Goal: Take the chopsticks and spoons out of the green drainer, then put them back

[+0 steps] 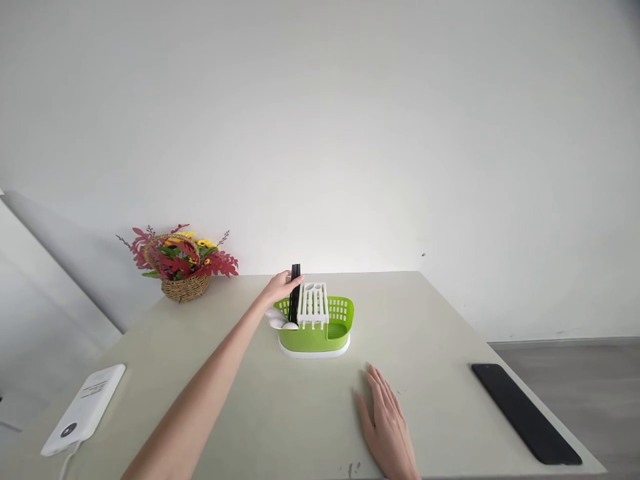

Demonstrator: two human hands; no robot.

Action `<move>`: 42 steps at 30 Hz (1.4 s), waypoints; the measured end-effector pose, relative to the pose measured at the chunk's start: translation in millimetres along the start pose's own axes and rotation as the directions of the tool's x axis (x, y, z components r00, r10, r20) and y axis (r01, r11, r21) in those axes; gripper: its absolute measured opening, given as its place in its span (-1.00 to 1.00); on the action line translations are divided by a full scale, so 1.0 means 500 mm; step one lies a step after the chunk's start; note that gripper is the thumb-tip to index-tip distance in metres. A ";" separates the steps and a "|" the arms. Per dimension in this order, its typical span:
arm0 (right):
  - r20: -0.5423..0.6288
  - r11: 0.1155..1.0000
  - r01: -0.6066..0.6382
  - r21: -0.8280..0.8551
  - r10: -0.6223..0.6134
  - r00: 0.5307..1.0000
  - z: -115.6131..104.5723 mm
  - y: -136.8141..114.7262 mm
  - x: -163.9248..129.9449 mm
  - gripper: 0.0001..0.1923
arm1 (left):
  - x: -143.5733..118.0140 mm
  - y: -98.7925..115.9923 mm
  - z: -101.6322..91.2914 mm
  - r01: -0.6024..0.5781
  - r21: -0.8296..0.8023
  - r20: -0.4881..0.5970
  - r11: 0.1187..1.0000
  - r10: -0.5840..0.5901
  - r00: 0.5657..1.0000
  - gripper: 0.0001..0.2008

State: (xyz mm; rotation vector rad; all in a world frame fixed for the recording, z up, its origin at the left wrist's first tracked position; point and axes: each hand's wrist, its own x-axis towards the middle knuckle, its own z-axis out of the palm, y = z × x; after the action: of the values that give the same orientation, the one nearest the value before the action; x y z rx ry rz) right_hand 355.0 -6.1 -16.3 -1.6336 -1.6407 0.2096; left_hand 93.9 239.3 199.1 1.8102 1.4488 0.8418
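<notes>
Left hand (280,287) pinches smooth black chopsticks (295,293) upright in the slotted green plastic caddy (320,333); right hand (387,427) lies flat in front, fingers together.

Bright, even, soft light; faint shadows; edges bend slightly.

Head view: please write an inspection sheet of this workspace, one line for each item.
Surface: pale table, a few small marks at near edge.
Job's things: green caddy with white insert; black chopsticks standing in it; white spoons.
Clutter: white power bank; black flat object; flower basket.
Grippers: left hand grips the chopsticks; right hand flat on table.
Cables: white cable at power bank.
Surroundings: plain white wall.
</notes>
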 end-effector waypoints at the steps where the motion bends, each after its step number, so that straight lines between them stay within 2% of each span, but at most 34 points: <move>1: 0.000 1.000 0.004 -0.004 -0.004 1.000 0.000 -0.001 0.001 -0.44 | 0.004 -0.001 0.001 -0.044 -0.007 0.021 0.999 0.045 0.999 -0.33; 4: 0.007 1.000 0.018 -0.020 -0.018 1.000 -0.001 -0.002 0.001 -0.44 | 0.006 -0.005 0.004 -0.142 0.020 0.052 0.990 0.141 0.989 -0.35; 9: 0.008 0.999 0.043 -0.022 -0.043 0.999 -0.004 -0.001 -0.001 -0.47 | -0.002 -0.010 0.005 -0.215 0.034 0.013 0.976 0.214 0.977 -0.36; 14: 0.010 0.999 0.044 -0.022 -0.043 0.999 -0.004 0.001 -0.001 -0.47 | -0.002 0.010 -0.023 -0.206 -0.183 -0.012 0.961 0.207 0.978 -0.38; 16: 0.003 0.998 0.051 -0.022 -0.051 0.999 -0.003 0.002 -0.001 -0.48 | 0.002 0.026 -0.054 -0.193 -0.278 -0.059 0.941 0.184 0.981 -0.39; 18: -0.007 0.998 0.059 -0.024 -0.059 0.998 -0.002 0.002 -0.002 -0.47 | 0.005 0.042 -0.097 -0.208 -0.360 -0.155 0.909 0.161 0.975 -0.45; 21: -0.012 0.997 0.071 -0.039 -0.071 0.997 -0.001 0.004 -0.003 -0.48 | 0.004 0.057 -0.176 -0.277 -0.496 -0.347 0.823 0.105 0.932 -0.59; 24: -0.013 0.996 0.074 -0.054 -0.075 0.997 0.000 0.005 -0.004 -0.48 | -0.006 0.050 -0.259 -0.294 -0.623 -0.471 0.725 -0.048 0.881 -0.77; 26: -0.013 0.996 0.073 -0.059 -0.074 0.997 0.001 0.006 -0.005 -0.48 | -0.021 0.029 -0.308 -0.229 -0.678 -0.474 0.699 -0.177 0.862 -0.83; 28: -0.015 0.996 0.071 -0.061 -0.072 0.997 0.002 0.008 -0.007 -0.48 | -0.047 -0.003 -0.345 -0.094 -0.673 -0.422 0.734 -0.276 0.864 -0.78; 30: -0.019 0.996 0.072 -0.059 -0.073 0.997 0.004 0.011 -0.008 -0.48 | -0.085 -0.043 -0.364 0.053 -0.611 -0.351 0.789 -0.331 0.876 -0.74; 32: -0.019 0.995 0.081 -0.056 -0.083 0.996 0.006 0.014 -0.010 -0.49 | -0.133 -0.087 -0.365 0.150 -0.545 -0.296 0.825 -0.357 0.886 -0.78; 36: -0.024 0.994 0.094 -0.058 -0.096 0.995 0.008 0.018 -0.013 -0.50 | -0.235 -0.169 -0.338 0.294 -0.432 -0.222 0.853 -0.416 0.882 -0.86; 39: -0.015 0.994 0.092 -0.065 -0.093 0.996 0.008 0.019 -0.015 -0.50 | -0.289 -0.220 -0.321 0.406 -0.330 -0.159 0.852 -0.474 0.866 -0.76; 42: 0.000 0.993 0.083 -0.079 -0.083 0.997 0.007 0.019 -0.016 -0.50 | -0.309 -0.257 -0.322 0.525 -0.215 -0.071 0.824 -0.549 0.833 -0.63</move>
State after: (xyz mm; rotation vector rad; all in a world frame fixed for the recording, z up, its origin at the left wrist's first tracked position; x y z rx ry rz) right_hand 358.9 -10.4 -27.6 -1.6190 -1.7302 0.1011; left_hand -136.0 125.8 174.5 1.1243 1.7788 0.7731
